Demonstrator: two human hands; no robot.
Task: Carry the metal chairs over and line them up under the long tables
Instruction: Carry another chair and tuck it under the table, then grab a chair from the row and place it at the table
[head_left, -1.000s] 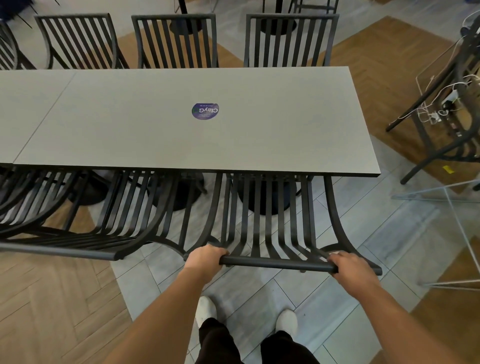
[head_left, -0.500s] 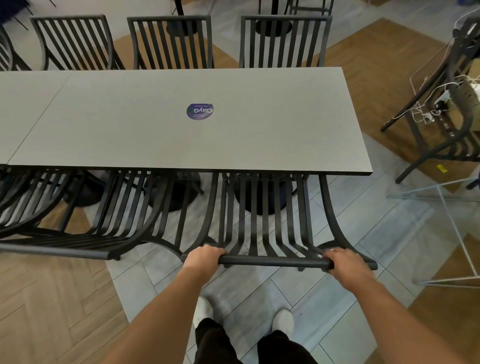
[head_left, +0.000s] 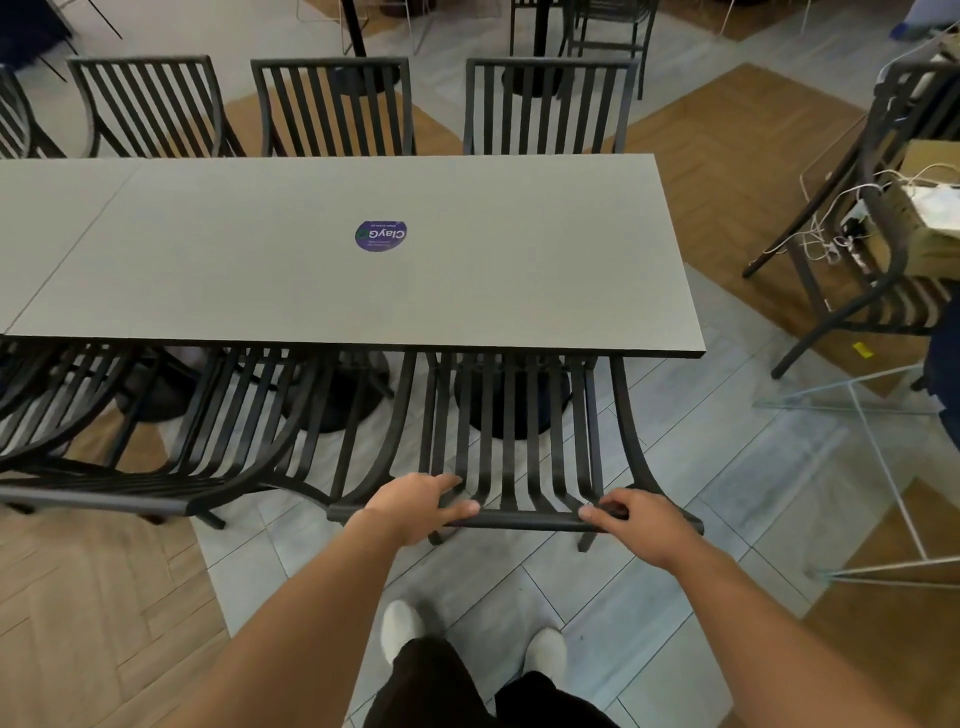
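Grey tiles and wood flooring surround the long table (head_left: 363, 249), whose round purple sticker (head_left: 381, 236) reads "ClayG" upside down to me. My left hand (head_left: 415, 506) rests with loosened, straightish fingers on the top rail of the near chair (head_left: 511, 441), pushed under the table's right end, while my right hand (head_left: 636, 519) curls around that rail.

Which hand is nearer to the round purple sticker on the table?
Left. The left hand rests on the chair's top rail almost directly below the purple sticker; the right hand holds the same rail farther toward the table's end.
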